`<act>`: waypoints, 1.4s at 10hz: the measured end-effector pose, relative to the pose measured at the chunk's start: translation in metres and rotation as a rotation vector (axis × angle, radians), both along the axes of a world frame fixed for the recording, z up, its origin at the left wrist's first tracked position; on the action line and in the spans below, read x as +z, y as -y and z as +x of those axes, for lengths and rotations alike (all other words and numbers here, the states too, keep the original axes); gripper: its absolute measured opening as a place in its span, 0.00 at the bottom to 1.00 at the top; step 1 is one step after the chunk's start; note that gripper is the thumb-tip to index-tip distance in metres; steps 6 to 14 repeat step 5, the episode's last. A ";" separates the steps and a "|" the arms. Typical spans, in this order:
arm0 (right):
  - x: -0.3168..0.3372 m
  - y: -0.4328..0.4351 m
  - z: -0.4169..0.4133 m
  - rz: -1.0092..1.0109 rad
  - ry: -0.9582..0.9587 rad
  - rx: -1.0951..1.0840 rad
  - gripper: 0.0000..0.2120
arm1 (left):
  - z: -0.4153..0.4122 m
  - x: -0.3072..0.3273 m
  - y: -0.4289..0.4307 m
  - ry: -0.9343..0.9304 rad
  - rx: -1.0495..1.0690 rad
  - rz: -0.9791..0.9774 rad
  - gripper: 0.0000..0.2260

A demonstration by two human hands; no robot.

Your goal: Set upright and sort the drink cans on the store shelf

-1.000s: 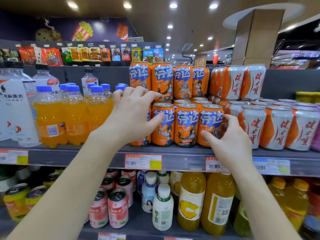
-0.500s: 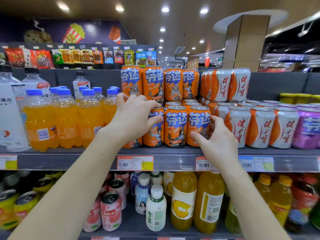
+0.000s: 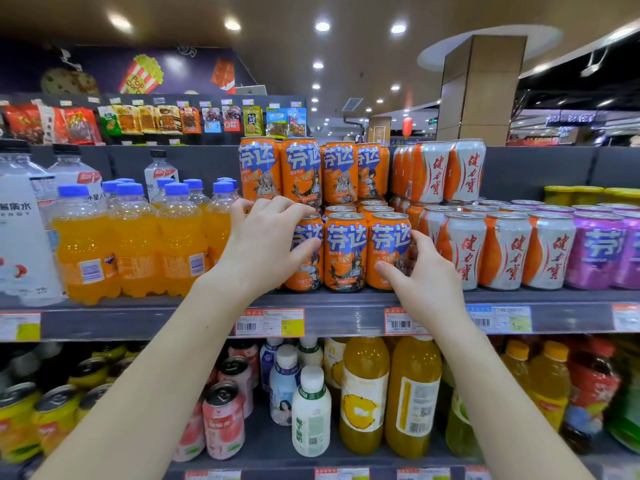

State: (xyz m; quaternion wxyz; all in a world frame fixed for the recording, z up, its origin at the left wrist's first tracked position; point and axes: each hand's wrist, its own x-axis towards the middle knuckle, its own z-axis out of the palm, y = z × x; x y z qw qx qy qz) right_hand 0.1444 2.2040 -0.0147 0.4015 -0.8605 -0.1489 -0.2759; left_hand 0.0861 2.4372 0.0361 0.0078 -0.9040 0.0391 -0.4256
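Orange cans (upright) between hands

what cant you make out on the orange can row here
Head view only:
- Leftmost front orange can: mostly hidden by the left hand.
- Right hand: covers the right can's lower side; grip firmness unclear.
- Price tags: print too small.

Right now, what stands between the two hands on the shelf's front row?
In the head view, one upright orange can stands between the left hand and the right hand, each on a neighbouring orange can.
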 end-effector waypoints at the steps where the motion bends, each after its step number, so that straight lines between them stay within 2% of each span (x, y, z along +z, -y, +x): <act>1: 0.000 0.000 0.000 0.001 -0.010 0.003 0.36 | 0.002 -0.004 -0.005 -0.006 -0.011 -0.007 0.21; 4: 0.005 0.005 -0.008 0.044 -0.080 0.077 0.36 | 0.005 -0.008 -0.005 -0.008 -0.045 -0.005 0.21; 5: 0.011 0.008 -0.016 0.093 -0.039 0.059 0.34 | 0.004 -0.007 -0.006 -0.001 -0.034 0.013 0.21; 14: 0.011 0.008 -0.016 0.093 -0.039 0.059 0.34 | 0.004 -0.007 -0.006 -0.001 -0.034 0.013 0.21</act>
